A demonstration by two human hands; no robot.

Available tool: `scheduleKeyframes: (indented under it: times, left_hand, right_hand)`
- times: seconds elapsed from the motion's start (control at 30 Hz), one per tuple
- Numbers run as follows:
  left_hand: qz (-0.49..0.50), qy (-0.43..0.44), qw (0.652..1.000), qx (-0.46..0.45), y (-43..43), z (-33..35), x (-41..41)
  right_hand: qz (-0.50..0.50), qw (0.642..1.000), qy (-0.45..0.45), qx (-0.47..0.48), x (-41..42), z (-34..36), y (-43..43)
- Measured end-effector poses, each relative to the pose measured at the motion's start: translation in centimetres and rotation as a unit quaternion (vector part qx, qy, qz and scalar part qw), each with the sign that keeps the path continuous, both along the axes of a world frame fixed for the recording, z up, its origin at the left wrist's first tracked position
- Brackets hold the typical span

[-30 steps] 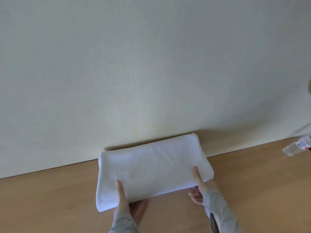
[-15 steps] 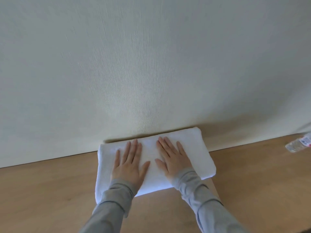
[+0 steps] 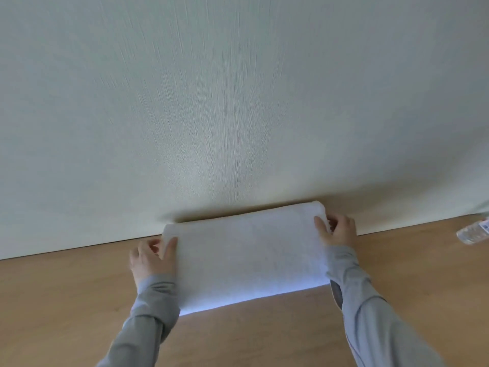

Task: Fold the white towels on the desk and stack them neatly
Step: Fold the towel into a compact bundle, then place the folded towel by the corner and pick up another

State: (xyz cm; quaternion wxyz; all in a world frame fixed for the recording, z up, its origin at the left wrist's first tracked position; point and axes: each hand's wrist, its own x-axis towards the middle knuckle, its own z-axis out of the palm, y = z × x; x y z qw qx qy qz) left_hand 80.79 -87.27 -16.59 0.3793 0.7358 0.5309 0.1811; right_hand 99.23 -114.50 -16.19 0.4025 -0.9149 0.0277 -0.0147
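The towel is laid lengthwise across the surface; its short ends are grasped by the left grip and right grip, equally near.

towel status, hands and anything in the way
Left hand grips folded white towel at its left end, right hand grips the right end. Towel flat on desk by wall. Plastic bottle lying far right, not in the way.

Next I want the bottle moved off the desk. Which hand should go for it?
Right, likely. The right hand grips the right end of the towel, the side where the bottle lies; the left hand grips the opposite end, with the whole towel between.
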Motion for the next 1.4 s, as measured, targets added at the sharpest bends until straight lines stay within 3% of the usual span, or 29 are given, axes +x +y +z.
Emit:
scheduleKeyframes:
  times: [0.07,0.23,0.5,0.63,0.77,0.87,0.93,1.07,1.23,1.4]
  left_hand:
    - [-0.007,0.014,0.998,-0.052,0.4,-0.5,0.4]
    - [0.012,-0.025,0.999,-0.027,0.8,-1.5,0.3]
    - [0.045,-0.04,0.998,-0.032,0.2,-1.4,-1.8]
    - [-0.017,0.008,1.0,-0.019,-1.1,-2.7,-4.0]
    - [-0.019,0.003,0.999,-0.03,-1.1,-2.8,-3.3]
    - [-0.032,0.023,0.999,-0.034,-0.8,-2.4,-3.5]
    - [-0.045,0.02,0.998,-0.028,-0.6,-1.5,-3.9]
    - [-0.121,0.034,0.991,0.039,0.0,1.6,-4.7]
    - [-0.194,0.053,0.968,0.153,0.4,7.2,-7.3]
    - [-0.208,0.209,0.914,0.277,3.8,11.9,-12.6]
  right_hand:
    - [-0.004,0.997,0.071,0.013,0.7,-0.3,0.2]
    - [-0.027,0.992,0.109,0.063,1.7,-1.2,-0.6]
    - [-0.009,0.996,0.075,0.045,0.0,-1.4,-1.6]
    - [-0.015,0.994,0.094,0.051,-1.7,-3.1,-3.0]
    - [-0.015,0.993,0.107,0.053,-1.2,-3.1,-2.5]
    - [0.004,0.995,0.096,-0.004,-1.3,-1.8,-2.2]
    - [0.019,0.996,0.024,-0.079,-1.9,-0.6,-2.1]
    - [0.108,0.977,-0.059,-0.176,-4.8,2.6,1.2]
    - [0.264,0.943,-0.073,-0.19,-10.1,7.0,7.1]
    - [0.353,0.884,-0.137,-0.275,-15.6,12.0,14.5]
